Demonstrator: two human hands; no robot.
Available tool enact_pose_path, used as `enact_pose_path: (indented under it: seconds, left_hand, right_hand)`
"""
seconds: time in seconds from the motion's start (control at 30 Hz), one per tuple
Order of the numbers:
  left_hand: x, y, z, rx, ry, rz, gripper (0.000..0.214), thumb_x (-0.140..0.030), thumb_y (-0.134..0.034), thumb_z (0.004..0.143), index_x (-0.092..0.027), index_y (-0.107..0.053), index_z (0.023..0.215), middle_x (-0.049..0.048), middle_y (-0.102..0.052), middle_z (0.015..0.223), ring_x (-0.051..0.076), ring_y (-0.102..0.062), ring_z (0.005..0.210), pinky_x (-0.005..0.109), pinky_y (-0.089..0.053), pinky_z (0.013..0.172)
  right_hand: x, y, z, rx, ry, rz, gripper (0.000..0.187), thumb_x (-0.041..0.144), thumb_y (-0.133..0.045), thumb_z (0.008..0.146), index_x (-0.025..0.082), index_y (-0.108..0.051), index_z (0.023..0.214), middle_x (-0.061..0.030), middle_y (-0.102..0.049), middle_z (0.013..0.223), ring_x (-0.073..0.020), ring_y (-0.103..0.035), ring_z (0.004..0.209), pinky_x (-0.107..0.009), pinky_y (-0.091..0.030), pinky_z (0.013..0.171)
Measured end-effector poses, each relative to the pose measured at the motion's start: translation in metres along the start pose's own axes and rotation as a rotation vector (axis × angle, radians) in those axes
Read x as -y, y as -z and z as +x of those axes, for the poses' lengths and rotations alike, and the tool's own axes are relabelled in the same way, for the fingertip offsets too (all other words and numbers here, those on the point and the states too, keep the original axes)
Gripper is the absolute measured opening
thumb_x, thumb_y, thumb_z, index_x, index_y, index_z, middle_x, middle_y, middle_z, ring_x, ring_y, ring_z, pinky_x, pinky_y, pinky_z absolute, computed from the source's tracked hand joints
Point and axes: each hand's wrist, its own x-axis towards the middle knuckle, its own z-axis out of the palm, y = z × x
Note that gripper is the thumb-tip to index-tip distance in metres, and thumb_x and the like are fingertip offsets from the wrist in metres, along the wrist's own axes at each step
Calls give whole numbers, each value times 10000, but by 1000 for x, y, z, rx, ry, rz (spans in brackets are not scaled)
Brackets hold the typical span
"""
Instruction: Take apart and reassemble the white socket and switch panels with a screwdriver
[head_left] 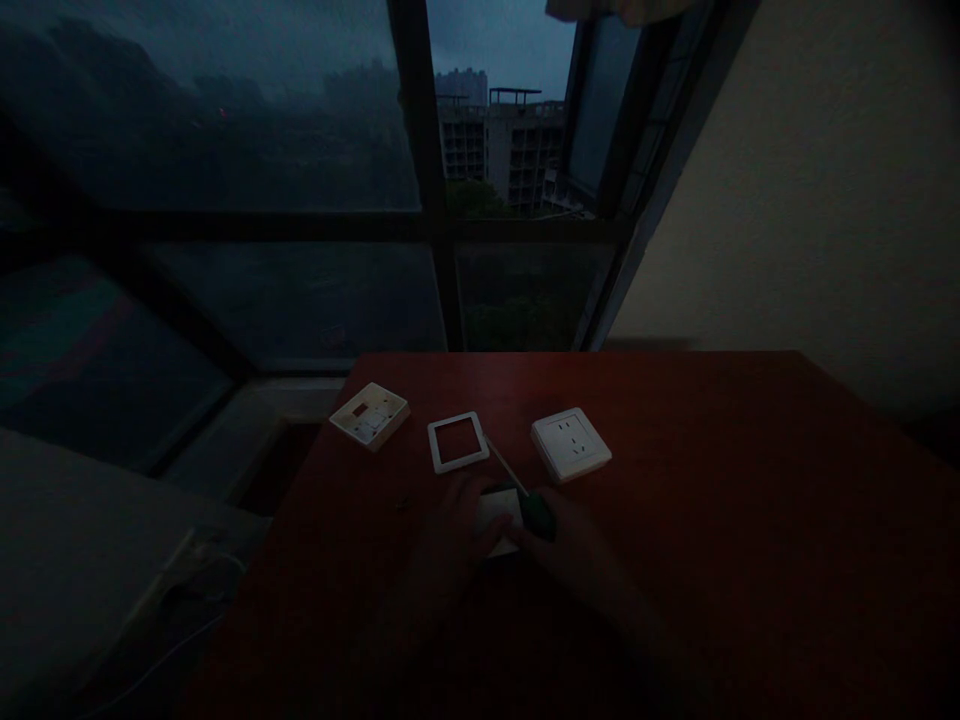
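My left hand [452,520] is closed around a small white socket module [510,500] with a dark edge, low over the table's near middle. My right hand [574,545] is closed on a screwdriver [538,514] with a green handle; its pale shaft points away to the upper left. The right thumb also touches the module. Beyond the left hand lies a square white frame [433,447], close to the screwdriver's tip. To the right sits a complete wall socket [571,442], face up. Dim light hides the fingers' finer detail.
A white back box [371,415] lies at the table's far left edge. Tiny dark pieces, perhaps screws [401,503], rest left of my hands. The reddish table [712,460] stands against a window [300,300] and a pale wall [817,190]. A cable [172,655] hangs lower left.
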Motion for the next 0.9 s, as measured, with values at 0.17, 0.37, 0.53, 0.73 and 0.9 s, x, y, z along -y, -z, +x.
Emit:
enact_pose_path:
  seconds: [0.17, 0.37, 0.53, 0.73, 0.9]
  left_hand:
    - [-2, 6, -1, -6, -19, 69, 339, -307, -588, 865, -247, -529, 1193, 51, -559, 1201, 218, -582, 1058, 349, -504, 880]
    - [5, 30, 4, -155, -1, 374, 365, -366, -545, 890, -242, -506, 1231, 75, -503, 1273, 254, -573, 1082, 381, -513, 861]
    - [14, 56, 27, -75, -24, 554, 236, -244, -519, 898, -177, -569, 1118, 108, -555, 1190, 265, -574, 1059, 383, -496, 861]
    - [24, 53, 44, 112, -107, 489, 196, -223, -498, 922, -220, -602, 1088, 72, -599, 1157, 222, -598, 1022, 346, -487, 861]
    - [30, 48, 44, 71, -143, 417, 187, -196, -481, 929, -213, -611, 1062, 65, -624, 1123, 209, -601, 1017, 342, -482, 879]
  right_hand:
    - [0, 2, -1, -42, -54, 7, 253, 419, -524, 834, 192, -614, 901, -53, -676, 849, -195, -609, 751, -277, -426, 644]
    - [-1, 2, -4, -114, -40, 28, 273, 421, -473, 871, 188, -614, 892, -64, -674, 868, -195, -608, 767, -281, -430, 661]
    - [-4, 1, -5, -135, -42, 51, 239, 397, -472, 870, 198, -603, 865, -44, -669, 820, -183, -608, 726, -269, -427, 636]
    - [-4, 0, -3, -176, -37, 32, 252, 410, -466, 870, 198, -600, 852, -43, -670, 794, -182, -609, 706, -267, -427, 633]
    - [-3, 0, -5, -192, -11, 42, 234, 386, -468, 871, 197, -598, 822, -36, -666, 771, -168, -604, 681, -253, -420, 612]
